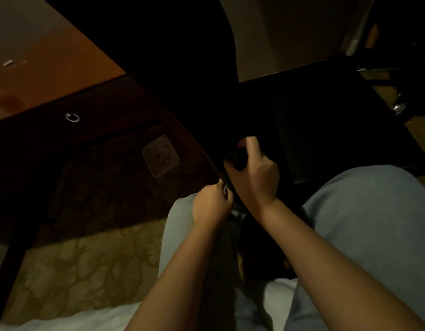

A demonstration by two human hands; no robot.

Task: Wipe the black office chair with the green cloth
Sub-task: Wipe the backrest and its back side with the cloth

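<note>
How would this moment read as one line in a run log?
right hand: grips bunched cloth at chair backrest edge | left hand: pinches dark edge, likely cloth | light: dim, cloth colour unclear

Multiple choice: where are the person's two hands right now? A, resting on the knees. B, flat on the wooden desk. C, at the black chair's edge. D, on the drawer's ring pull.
C: the left hand pinches at the edge of the black office chair, and the right hand grips a dark cloth against it.
</note>
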